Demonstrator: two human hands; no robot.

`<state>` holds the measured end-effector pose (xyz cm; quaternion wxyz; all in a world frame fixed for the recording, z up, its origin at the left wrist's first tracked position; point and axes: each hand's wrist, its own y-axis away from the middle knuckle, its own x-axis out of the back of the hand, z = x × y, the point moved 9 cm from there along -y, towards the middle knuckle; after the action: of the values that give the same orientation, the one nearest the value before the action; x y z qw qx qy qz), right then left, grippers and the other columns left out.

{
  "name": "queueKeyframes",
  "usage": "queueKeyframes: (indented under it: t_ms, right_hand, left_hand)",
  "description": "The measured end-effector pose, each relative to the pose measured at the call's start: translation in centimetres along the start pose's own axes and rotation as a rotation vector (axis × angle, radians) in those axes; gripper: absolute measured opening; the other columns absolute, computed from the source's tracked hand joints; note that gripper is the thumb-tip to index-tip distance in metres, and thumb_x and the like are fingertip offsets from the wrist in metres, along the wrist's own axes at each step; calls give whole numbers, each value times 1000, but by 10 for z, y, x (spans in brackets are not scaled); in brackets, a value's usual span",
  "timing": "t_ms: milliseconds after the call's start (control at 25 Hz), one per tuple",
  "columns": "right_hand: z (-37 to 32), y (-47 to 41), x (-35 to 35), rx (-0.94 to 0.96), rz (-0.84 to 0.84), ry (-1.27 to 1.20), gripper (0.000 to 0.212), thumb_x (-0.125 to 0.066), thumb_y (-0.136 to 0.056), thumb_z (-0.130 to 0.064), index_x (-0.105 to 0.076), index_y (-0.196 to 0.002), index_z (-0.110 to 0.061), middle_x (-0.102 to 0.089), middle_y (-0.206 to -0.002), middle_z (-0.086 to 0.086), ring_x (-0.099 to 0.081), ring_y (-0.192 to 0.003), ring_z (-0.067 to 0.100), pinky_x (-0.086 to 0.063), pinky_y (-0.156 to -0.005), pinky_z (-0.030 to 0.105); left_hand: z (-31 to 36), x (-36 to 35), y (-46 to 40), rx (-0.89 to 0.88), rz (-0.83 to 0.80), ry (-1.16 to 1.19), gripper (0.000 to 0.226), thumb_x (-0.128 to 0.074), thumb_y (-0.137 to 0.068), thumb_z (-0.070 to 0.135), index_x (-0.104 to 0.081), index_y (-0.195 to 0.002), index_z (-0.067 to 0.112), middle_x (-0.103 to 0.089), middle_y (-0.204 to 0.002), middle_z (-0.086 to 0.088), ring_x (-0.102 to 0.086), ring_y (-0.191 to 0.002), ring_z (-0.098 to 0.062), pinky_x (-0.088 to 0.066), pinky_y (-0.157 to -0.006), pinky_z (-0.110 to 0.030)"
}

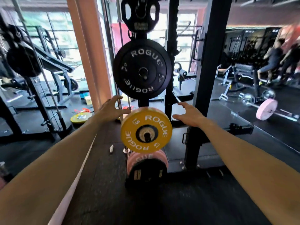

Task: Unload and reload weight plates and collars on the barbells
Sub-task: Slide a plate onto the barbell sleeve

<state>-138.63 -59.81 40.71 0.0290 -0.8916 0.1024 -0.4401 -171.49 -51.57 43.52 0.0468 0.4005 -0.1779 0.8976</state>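
Note:
A yellow Rogue 15 plate (146,129) hangs on a peg of the plate storage post, in front of a pink plate. My left hand (112,109) reaches with spread fingers to the plate's upper left edge. My right hand (190,115) is spread just off its upper right edge. Neither hand grips anything. Above hangs a large black Rogue plate (142,70), and higher up a black grip plate (141,13). Below sit pink plates (138,157) and a small black plate (146,173).
A black rack upright (211,59) stands right of the storage post. A barbell with a pink plate (266,109) lies on the floor at right. Another yellow plate (80,117) lies on the floor at left. People exercise at far right (276,60).

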Motion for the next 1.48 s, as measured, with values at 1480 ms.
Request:
queueKeyframes:
  t_ms: [1480]
  right_hand:
    - [-61,-603,96,177,327,-38,129,-81,-11,-80,-54,-120,-15,-63,-113,3,-60,-106,18,-51,-89,35]
  left_hand:
    - [-56,64,-533,-78,411,-78,126,-80,-19,80,-35,-119,19,-37,-113,4,-52,-111,-29,-47,-85,-44]
